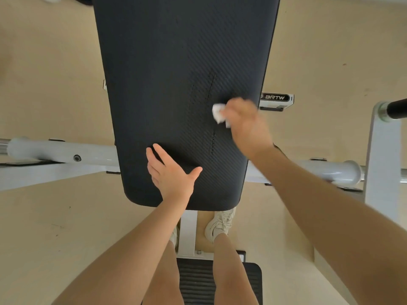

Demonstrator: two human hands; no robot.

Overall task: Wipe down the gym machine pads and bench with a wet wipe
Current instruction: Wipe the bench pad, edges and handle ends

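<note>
A long black padded bench [167, 80] runs from the top of the view down to its rounded near end. My right hand [246, 124] grips a crumpled white wet wipe [219, 113] and presses it on the pad's right side; the hand is blurred. My left hand [169, 172] lies flat on the near end of the pad, fingers spread, holding nothing.
White frame tubes [61, 150] stick out to both sides under the bench, and a white upright post [383, 155] with a black bar stands at the right. A black ribbed footplate [198, 282] sits between my legs. Beige floor surrounds the machine.
</note>
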